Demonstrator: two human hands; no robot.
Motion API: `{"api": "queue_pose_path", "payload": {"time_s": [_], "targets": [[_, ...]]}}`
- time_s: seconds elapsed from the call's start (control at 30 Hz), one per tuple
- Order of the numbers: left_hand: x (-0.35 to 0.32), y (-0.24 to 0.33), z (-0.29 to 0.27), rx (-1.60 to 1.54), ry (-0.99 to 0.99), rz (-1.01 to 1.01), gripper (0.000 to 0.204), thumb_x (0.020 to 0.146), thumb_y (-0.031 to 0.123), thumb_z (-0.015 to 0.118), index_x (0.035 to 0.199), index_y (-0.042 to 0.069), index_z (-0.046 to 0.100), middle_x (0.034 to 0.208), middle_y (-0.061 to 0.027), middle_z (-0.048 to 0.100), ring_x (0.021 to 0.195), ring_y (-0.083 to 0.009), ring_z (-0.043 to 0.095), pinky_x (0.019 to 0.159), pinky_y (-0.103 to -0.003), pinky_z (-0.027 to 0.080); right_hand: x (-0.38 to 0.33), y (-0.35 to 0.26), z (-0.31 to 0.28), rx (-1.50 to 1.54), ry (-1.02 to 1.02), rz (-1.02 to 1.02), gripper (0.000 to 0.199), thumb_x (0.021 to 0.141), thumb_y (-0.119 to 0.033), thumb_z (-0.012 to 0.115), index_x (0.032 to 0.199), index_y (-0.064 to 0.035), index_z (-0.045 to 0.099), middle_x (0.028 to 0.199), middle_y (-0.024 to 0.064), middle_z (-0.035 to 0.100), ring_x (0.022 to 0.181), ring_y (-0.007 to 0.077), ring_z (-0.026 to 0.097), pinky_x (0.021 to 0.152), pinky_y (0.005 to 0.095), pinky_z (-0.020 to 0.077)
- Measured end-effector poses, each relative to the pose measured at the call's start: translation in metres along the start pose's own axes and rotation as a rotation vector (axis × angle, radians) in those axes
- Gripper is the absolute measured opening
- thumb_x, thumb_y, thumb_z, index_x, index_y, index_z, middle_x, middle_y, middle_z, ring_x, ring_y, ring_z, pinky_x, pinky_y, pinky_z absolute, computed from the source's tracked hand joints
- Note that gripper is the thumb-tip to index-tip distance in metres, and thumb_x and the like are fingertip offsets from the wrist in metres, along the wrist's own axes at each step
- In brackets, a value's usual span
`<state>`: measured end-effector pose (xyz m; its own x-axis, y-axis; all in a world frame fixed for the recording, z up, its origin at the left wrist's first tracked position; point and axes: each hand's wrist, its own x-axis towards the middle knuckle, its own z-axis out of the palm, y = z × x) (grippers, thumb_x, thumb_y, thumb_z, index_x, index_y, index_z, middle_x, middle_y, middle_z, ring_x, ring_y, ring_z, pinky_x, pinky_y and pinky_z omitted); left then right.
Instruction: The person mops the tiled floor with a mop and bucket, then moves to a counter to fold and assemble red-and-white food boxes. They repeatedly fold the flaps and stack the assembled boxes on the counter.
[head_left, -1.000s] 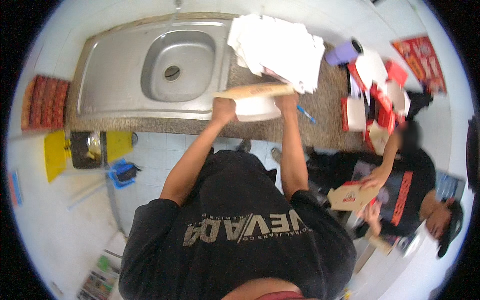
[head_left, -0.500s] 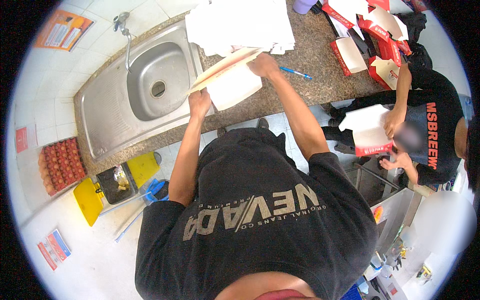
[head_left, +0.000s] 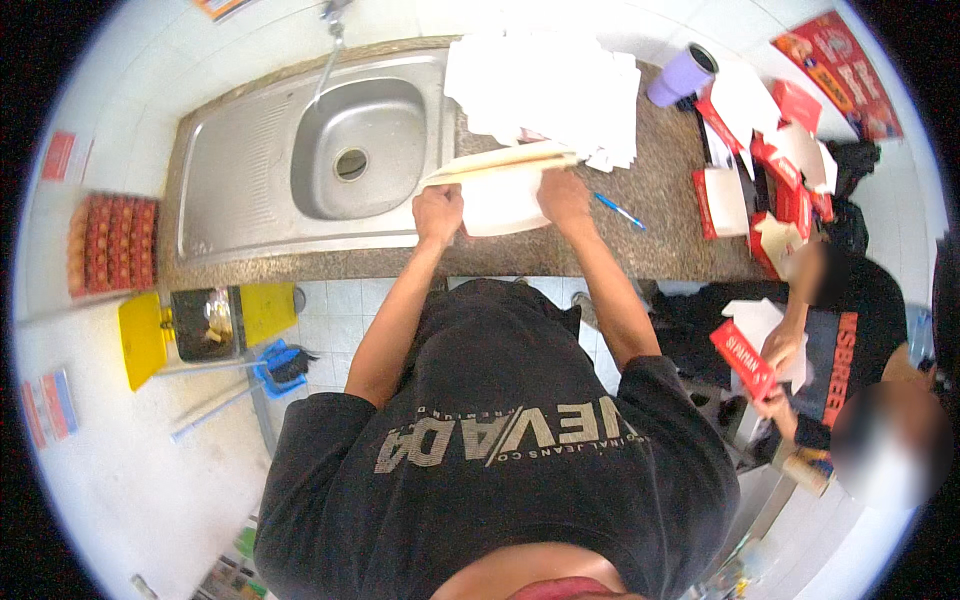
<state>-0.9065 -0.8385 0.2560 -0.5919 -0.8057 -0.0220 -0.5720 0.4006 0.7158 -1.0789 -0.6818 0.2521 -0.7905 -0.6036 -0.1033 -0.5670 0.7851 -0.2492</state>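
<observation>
My left hand and my right hand are both closed on the two ends of a pale, folded paperboard sheet at the counter's near edge. One part of it stands up as a narrow cream fold along the top, while the white part hangs toward me. My fingertips are mostly hidden behind the board. Just beyond it lies a wide stack of white sheets. A blue pen rests on the counter, right of my right hand.
A steel sink lies to the left. At right are several red-and-white food boxes and a purple tumbler. A co-worker's hand holds another red box. Egg trays and a blue broom are at far left.
My view has shifted. The paperboard has gone from slanted to nearly level, with my hands now about even at its ends. The co-worker's box has turned, showing its red side.
</observation>
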Motion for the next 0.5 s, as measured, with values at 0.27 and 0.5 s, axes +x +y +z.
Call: {"api": "queue_pose_path", "payload": {"time_s": [0.27,0.5], "targets": [[-0.001,-0.003,0.033,0.134,0.2,-0.078,0.036,0.098,0.026,0.047,0.103,-0.005,0.065,0.09,-0.0285,0.066,0.094,-0.0451,0.061,0.093,-0.051,0.044,-0.008,0.004,-0.013,0.065,-0.105,-0.201,0.044,0.1,-0.026,0.038,0.09,0.0046,0.068,0.097,0.0309,0.067,0.093,0.0493,0.064,0.089,0.058,0.0485],[0.006,-0.029,0.067,0.122,0.089,0.128,0.03,0.096,0.015,0.043,0.094,-0.01,0.061,0.095,-0.0329,0.062,0.093,-0.0465,0.058,0.089,-0.054,0.043,-0.003,0.009,0.005,-0.074,-0.046,-0.189,0.026,0.086,-0.026,0.055,0.091,-0.0031,0.066,0.09,0.0215,0.07,0.085,0.0388,0.07,0.075,0.0508,0.0556]]}}
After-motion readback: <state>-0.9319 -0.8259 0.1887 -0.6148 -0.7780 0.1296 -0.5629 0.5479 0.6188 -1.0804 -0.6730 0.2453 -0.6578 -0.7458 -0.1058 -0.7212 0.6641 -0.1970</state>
